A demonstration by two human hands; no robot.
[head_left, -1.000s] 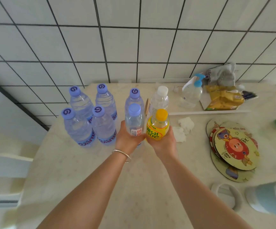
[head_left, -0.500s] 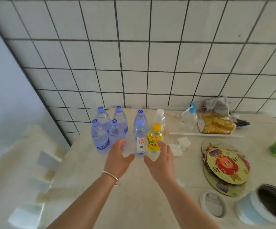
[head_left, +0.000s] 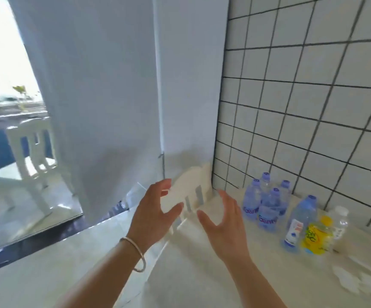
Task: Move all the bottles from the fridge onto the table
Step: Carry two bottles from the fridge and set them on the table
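Several clear water bottles with blue caps [head_left: 266, 203] stand grouped on the pale table [head_left: 202, 274] by the tiled wall. To their right stand a taller blue-capped bottle [head_left: 300, 221], a yellow drink bottle [head_left: 316, 236] and a clear white-capped bottle [head_left: 340, 223]. My left hand [head_left: 153, 214], with a bracelet at the wrist, and my right hand [head_left: 224, 221] hover empty with fingers spread, left of the bottles and apart from them. No fridge is in view.
A white chair back [head_left: 191, 194] stands just beyond the table's left edge, behind my hands. A white wall panel [head_left: 113, 85] rises ahead. Another white chair [head_left: 29, 152] stands on the floor at the left. White tissue pieces [head_left: 355, 281] lie at the right.
Both hands let go of the small water bottle and the yellow bottle, which now stand on the table. My view has swung left, and the hands have drawn away from the bottles.
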